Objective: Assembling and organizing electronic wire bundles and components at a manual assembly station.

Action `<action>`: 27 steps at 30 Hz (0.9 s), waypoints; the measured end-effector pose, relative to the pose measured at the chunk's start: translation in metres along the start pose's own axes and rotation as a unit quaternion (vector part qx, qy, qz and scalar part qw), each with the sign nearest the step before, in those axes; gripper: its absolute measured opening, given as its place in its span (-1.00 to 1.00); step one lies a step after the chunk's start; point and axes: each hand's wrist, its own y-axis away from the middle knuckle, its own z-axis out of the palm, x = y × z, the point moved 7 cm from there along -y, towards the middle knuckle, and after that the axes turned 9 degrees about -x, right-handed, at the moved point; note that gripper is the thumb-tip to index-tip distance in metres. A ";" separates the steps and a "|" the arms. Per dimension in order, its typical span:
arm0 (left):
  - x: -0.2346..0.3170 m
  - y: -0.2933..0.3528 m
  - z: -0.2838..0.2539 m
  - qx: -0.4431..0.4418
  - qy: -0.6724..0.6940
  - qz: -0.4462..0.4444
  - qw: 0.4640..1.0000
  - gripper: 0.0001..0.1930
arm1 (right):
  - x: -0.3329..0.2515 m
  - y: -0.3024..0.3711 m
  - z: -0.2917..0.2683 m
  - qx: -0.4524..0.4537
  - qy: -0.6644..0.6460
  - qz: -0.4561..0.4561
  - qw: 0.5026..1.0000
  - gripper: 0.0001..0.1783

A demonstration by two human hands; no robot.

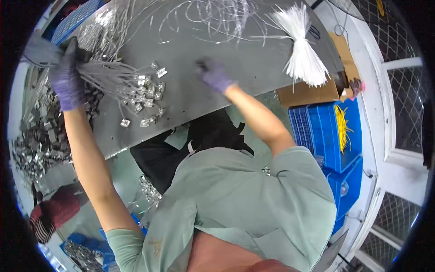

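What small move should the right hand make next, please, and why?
Probably it should move left toward the silver connectors and gather them evenly: the left hand grips the grey cables, whose connector ends lie spread unevenly on the grey table. The right hand is apart from them and, though blurred, shows nothing clearly held.
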 end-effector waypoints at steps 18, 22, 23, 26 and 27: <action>-0.051 -0.018 -0.027 0.031 -0.354 0.177 0.918 -0.78 | 0.198 0.169 -0.144 0.147 0.150 0.255 0.944 -0.58; 0.015 0.007 0.037 -0.017 0.116 -0.064 0.991 -0.73 | 0.108 0.155 -0.109 -0.064 0.219 0.171 0.959 -0.50; 0.016 0.010 0.029 0.003 0.149 -0.015 0.989 -0.74 | 0.067 0.131 -0.095 -0.113 0.177 0.136 0.968 -0.51; 0.009 0.021 0.022 0.018 0.193 -0.008 0.981 -0.68 | -0.038 0.071 -0.073 -0.278 0.117 0.171 0.938 -0.54; 0.009 0.023 0.022 0.023 0.191 0.002 0.981 -0.68 | -0.060 0.046 -0.072 -0.250 0.139 0.099 0.953 -0.54</action>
